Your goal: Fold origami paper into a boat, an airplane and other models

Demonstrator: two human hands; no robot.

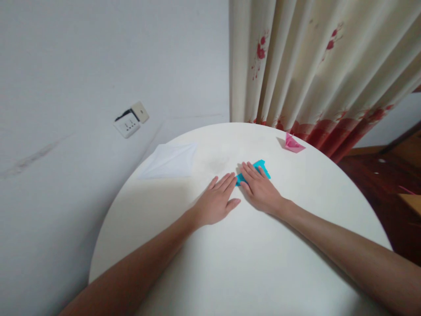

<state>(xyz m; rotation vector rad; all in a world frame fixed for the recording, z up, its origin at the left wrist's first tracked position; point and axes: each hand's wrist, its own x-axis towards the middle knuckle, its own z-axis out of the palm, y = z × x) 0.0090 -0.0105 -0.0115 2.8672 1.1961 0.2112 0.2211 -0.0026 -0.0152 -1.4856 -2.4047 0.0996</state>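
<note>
Hands lie flat near the counter's (pixel 197 272) middle, left hand (pixel 215 202) beside and right hand (pixel 259 188) upon blue folded paper (pixel 261 166), fingers straight and together, with pink folded paper (pixel 292 144) by the far edge and white sheet (pixel 171 161) far left.

You'll find nothing to read here: no words, labels, brands or numbers show on the blue paper (pixel 259 169), the pink paper (pixel 292 144) far right, or the wall socket (pixel 130 120) far left.
</note>
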